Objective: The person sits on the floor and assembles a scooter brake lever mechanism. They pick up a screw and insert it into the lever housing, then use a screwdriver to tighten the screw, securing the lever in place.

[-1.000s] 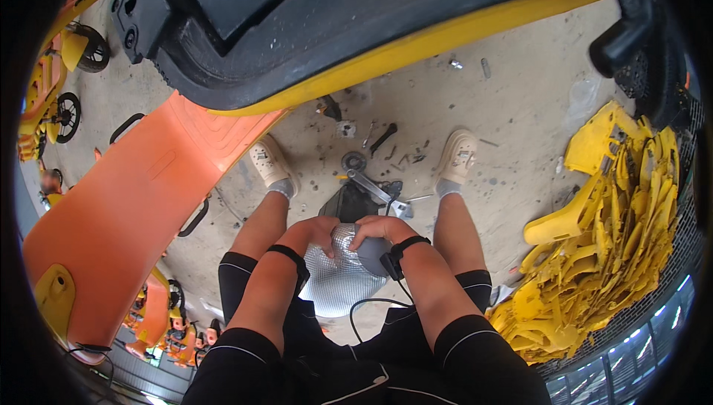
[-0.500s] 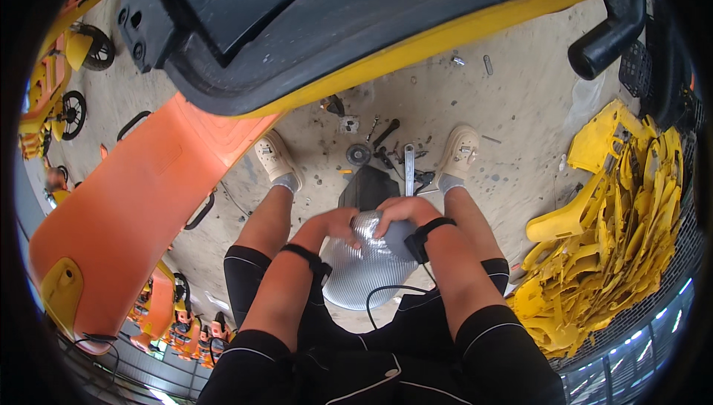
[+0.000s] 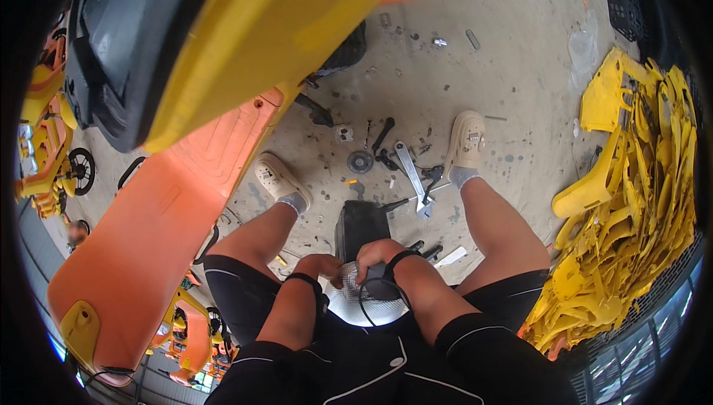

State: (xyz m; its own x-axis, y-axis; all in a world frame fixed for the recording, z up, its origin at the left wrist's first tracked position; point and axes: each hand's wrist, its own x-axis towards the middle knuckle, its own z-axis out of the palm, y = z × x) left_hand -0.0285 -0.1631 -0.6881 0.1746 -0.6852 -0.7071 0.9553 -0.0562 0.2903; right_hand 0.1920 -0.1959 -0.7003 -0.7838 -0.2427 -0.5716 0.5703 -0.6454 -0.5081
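Note:
Between my thighs lies a shiny silver foil sheet (image 3: 349, 302) with a ribbed, cushioned surface, partly hidden by my arms. My left hand (image 3: 323, 265) is closed on its upper edge, with the fingertips pressed into the foil. Close beside it, my right hand (image 3: 377, 253) also grips that edge with curled fingers. Under my right wrist is a dark grey rounded thing (image 3: 381, 286), and a black cord (image 3: 362, 302) loops down next to it. A black box-like block (image 3: 359, 228) stands just beyond both hands.
An orange vehicle panel (image 3: 148, 234) and a yellow-and-black body (image 3: 245, 56) reach over the left side. Wrenches (image 3: 411, 175), a round disc (image 3: 360, 161) and other tools lie on the floor between my shoes. Yellow broken panels (image 3: 631, 234) are heaped at the right.
The view has shifted, and the overhanging yellow-and-black body now sits further left. My hands and the foil are lower in the picture, nearer my body, showing more of the black block and wrench.

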